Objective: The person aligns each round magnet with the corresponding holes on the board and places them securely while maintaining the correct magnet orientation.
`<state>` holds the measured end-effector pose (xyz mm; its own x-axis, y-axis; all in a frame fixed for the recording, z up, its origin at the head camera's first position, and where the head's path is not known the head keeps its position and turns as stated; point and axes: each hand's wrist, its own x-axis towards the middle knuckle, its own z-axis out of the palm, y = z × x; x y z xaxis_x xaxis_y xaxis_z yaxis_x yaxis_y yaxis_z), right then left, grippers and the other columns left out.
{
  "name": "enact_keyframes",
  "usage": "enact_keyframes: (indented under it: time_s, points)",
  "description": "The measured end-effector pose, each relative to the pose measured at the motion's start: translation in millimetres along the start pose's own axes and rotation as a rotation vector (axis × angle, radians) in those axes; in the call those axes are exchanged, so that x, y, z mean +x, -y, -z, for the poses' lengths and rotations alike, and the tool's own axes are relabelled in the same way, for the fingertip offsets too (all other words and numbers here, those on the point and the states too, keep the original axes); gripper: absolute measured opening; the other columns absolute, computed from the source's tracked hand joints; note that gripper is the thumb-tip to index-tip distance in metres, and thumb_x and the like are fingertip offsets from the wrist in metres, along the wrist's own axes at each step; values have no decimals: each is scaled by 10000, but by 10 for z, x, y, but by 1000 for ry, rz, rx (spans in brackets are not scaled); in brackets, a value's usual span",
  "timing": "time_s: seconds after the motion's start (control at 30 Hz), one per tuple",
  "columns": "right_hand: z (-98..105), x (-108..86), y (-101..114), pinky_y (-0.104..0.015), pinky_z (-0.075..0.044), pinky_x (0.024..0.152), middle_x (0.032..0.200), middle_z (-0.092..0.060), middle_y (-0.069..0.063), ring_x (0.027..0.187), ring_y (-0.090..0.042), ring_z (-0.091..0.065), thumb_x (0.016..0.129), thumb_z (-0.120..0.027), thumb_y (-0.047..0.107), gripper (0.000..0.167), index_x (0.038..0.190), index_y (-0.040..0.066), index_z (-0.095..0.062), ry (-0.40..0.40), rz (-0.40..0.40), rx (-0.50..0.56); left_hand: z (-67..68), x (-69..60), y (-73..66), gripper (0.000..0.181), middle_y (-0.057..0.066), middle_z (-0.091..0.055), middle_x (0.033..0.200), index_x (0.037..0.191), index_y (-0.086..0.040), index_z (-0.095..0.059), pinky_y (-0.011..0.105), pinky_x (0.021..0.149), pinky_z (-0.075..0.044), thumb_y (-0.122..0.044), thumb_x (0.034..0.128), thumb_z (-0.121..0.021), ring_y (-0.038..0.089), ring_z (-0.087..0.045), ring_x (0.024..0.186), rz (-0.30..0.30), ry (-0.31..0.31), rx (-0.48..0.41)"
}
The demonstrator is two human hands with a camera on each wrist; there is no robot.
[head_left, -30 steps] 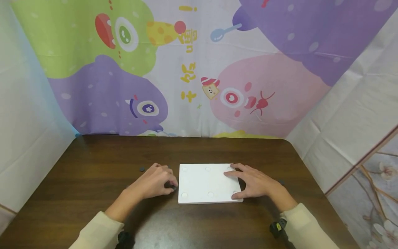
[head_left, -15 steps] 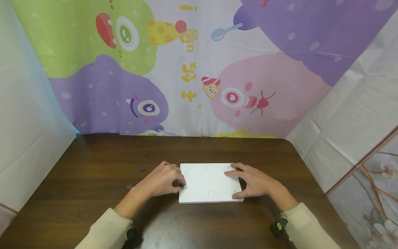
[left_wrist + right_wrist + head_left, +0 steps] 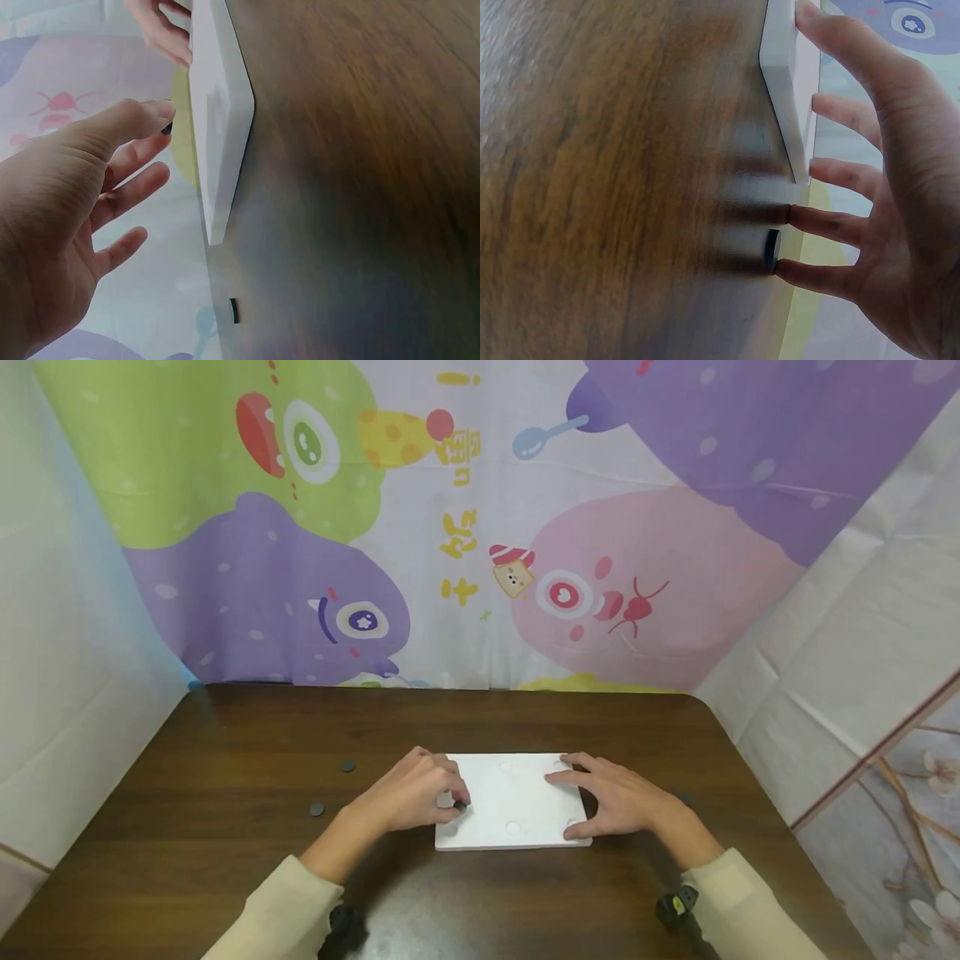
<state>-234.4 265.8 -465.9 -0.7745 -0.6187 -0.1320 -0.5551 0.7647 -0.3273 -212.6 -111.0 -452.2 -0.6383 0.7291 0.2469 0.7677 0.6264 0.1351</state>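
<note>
A white board (image 3: 510, 797) with shallow round recesses lies flat on the table. Above its left part, the left hand (image 3: 416, 792) pinches a small dark disc (image 3: 461, 807) between thumb and index finger; in the left wrist view the disc (image 3: 167, 128) sits at the fingertips of that hand (image 3: 90, 165), off the board's surface. The right hand (image 3: 618, 797) rests spread on the board's right end. In the right wrist view, this hand (image 3: 877, 172) has its thumb and some fingers on the board (image 3: 780, 67), while others touch the table beside a dark disc (image 3: 772, 249).
Two dark discs (image 3: 348, 767) (image 3: 317, 809) lie on the brown table (image 3: 247, 735) left of the board. Another disc (image 3: 683, 798) is partly visible behind the right wrist. A patterned cloth (image 3: 465, 652) hangs along the table's back edge.
The left hand has moved right with its disc, from beside the board to above its left part. The disc at the left wrist has come into view. The right hand has stayed in place.
</note>
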Motion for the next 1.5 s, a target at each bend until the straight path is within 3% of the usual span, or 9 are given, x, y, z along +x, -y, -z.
enact_keyframes:
  time_s: [0.17, 0.53, 0.8, 1.3, 1.5]
  points:
    - [-39, 5, -46, -773, -504, 1134, 1730, -489, -184, 1499, -534, -565, 907, -784, 795, 861, 1633, 375, -590, -28, 53, -1, -7, 59, -36, 118, -145, -826, 934, 967, -276, -897, 422, 932, -549, -190, 892, -927, 41, -730, 923, 0, 17, -24]
    - [40, -5, 67, -761, -479, 1193, 1753, -472, -188, 1550, -510, -538, 885, -880, 663, 886, 1638, 292, -597, 12, -26, -34, 16, 219, -131, 111, -146, -830, 929, 981, -287, -900, 438, 944, -569, -215, 901, -932, 65, -735, 921, -32, 8, -3]
    - [34, 8, 62, -776, -471, 1190, 1753, -471, -193, 1543, -517, -542, 889, -876, 660, 881, 1639, 292, -594, 16, -29, -27, 19, 357, -228, 120, -132, -840, 961, 1020, -267, -908, 443, 955, -554, -197, 924, -919, 89, -735, 957, -47, 47, -24]
    - [21, 2, 58, -786, -474, 1179, 1745, -478, -186, 1530, -512, -551, 884, -869, 681, 886, 1638, 306, -593, 17, -35, -21, -5, 498, -368, 101, -140, -832, 954, 1023, -286, -906, 448, 995, -564, -233, 937, -915, 77, -755, 981, -57, 76, -17]
    - [23, 8, 47, -791, -469, 1184, 1750, -474, -186, 1539, -515, -544, 882, -871, 682, 889, 1639, 307, -592, 17, -36, -20, -63, 517, -375, 104, -131, -841, 954, 1039, -281, -912, 405, 946, -570, -248, 941, -914, 73, -773, 964, -73, 82, -20]
